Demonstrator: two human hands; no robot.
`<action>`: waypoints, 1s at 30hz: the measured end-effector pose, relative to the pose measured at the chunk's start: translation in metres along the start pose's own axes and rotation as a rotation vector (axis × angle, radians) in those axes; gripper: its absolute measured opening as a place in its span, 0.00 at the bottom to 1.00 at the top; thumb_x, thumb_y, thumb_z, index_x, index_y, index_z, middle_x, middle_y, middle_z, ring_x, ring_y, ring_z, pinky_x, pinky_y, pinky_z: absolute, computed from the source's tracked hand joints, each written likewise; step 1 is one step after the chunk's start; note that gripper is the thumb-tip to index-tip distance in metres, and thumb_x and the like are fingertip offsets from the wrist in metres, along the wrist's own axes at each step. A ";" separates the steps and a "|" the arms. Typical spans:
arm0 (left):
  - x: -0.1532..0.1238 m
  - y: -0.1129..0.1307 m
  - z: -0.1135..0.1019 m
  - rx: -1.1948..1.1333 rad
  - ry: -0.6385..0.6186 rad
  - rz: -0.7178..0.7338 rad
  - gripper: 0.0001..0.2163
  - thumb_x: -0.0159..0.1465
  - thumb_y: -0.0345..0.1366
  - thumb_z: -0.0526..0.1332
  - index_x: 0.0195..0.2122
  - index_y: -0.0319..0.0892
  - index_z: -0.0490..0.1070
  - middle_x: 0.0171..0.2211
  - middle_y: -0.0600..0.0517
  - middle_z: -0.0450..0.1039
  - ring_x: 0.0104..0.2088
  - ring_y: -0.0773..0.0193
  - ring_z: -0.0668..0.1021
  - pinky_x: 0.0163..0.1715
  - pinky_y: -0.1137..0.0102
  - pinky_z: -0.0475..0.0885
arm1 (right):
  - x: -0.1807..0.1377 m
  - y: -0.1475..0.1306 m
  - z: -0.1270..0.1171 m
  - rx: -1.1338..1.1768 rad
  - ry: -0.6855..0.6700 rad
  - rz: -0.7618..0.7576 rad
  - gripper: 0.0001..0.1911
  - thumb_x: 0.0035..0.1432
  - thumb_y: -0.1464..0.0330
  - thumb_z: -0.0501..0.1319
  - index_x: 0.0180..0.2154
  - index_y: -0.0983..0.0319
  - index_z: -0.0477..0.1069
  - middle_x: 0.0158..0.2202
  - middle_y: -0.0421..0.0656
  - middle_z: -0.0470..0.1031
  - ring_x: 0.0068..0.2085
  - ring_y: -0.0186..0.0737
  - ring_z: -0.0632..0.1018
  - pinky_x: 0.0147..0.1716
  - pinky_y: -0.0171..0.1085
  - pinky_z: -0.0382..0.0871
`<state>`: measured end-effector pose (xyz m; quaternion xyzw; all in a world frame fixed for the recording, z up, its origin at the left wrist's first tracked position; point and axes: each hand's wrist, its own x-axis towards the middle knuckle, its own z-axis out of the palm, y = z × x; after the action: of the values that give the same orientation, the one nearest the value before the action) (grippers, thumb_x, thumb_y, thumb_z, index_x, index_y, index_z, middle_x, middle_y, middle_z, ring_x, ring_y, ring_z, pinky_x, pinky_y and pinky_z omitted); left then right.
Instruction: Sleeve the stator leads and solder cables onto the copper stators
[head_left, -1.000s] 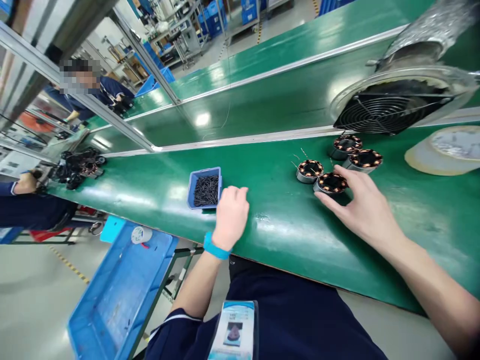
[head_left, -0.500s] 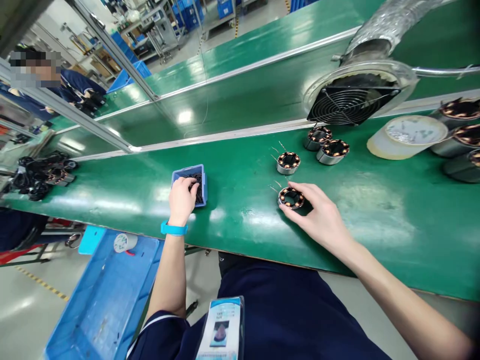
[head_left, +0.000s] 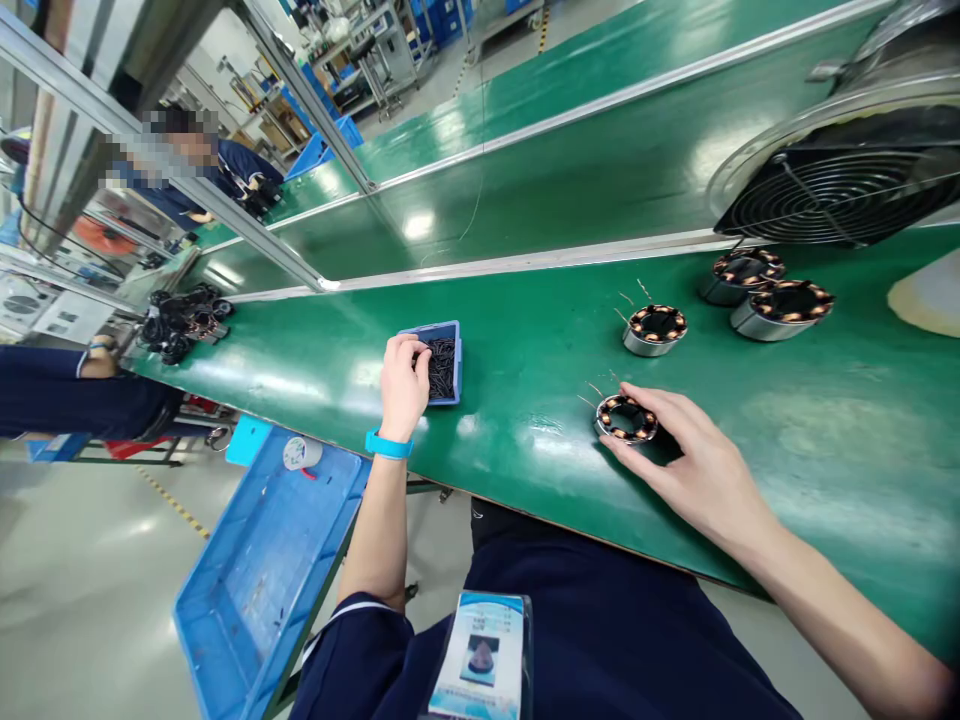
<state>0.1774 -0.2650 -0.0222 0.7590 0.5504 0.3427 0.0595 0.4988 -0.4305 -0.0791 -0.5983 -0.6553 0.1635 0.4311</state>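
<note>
My right hand [head_left: 694, 460] has its thumb and fingers around a motor stator [head_left: 627, 419], a metal ring with copper windings that rests on the green bench. Thin wire ends stick out from its far left side. My left hand [head_left: 405, 375], with a blue band at the wrist, is over the left side of a small blue bin [head_left: 458, 362] full of small black pieces [head_left: 441, 370]. Its fingers are curled together, and whatever lies between the fingertips is too small to make out. Another stator [head_left: 655, 331] with loose wires stands just behind the held one.
Two more stators [head_left: 782, 309] stand at the back right by a black fan [head_left: 832, 195]. A white tub [head_left: 930, 285] is at the right edge. Black cabled parts [head_left: 184, 322] lie at the bench's far left. Below is a large blue tray [head_left: 255, 560]. Co-workers are at left.
The view has turned left, so the bench things appear farther right. My left hand has drawn slightly left over the bin, baring more black pieces. My right hand keeps its hold on the stator.
</note>
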 end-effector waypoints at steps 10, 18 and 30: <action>-0.020 0.061 0.013 -0.617 0.130 -0.183 0.09 0.70 0.43 0.62 0.41 0.42 0.70 0.35 0.50 0.75 0.35 0.67 0.78 0.37 0.72 0.75 | 0.002 0.001 0.003 0.016 0.026 -0.074 0.28 0.69 0.59 0.63 0.66 0.56 0.64 0.57 0.51 0.73 0.56 0.55 0.76 0.55 0.55 0.74; -0.055 0.140 0.079 -0.897 -0.142 -0.182 0.09 0.71 0.43 0.62 0.42 0.42 0.71 0.38 0.49 0.77 0.37 0.67 0.79 0.39 0.71 0.76 | 0.005 -0.001 -0.002 0.050 0.007 -0.076 0.27 0.69 0.61 0.64 0.66 0.56 0.62 0.57 0.51 0.72 0.57 0.55 0.75 0.56 0.56 0.74; -0.068 0.141 0.080 -0.907 -0.135 -0.229 0.09 0.71 0.42 0.62 0.42 0.42 0.71 0.37 0.49 0.76 0.36 0.67 0.79 0.39 0.72 0.76 | 0.006 0.000 0.000 0.052 0.018 -0.085 0.27 0.69 0.62 0.63 0.65 0.58 0.62 0.56 0.52 0.73 0.57 0.55 0.74 0.55 0.55 0.74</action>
<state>0.3256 -0.3567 -0.0476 0.6116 0.4203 0.4895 0.4580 0.4994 -0.4253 -0.0768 -0.5599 -0.6719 0.1565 0.4588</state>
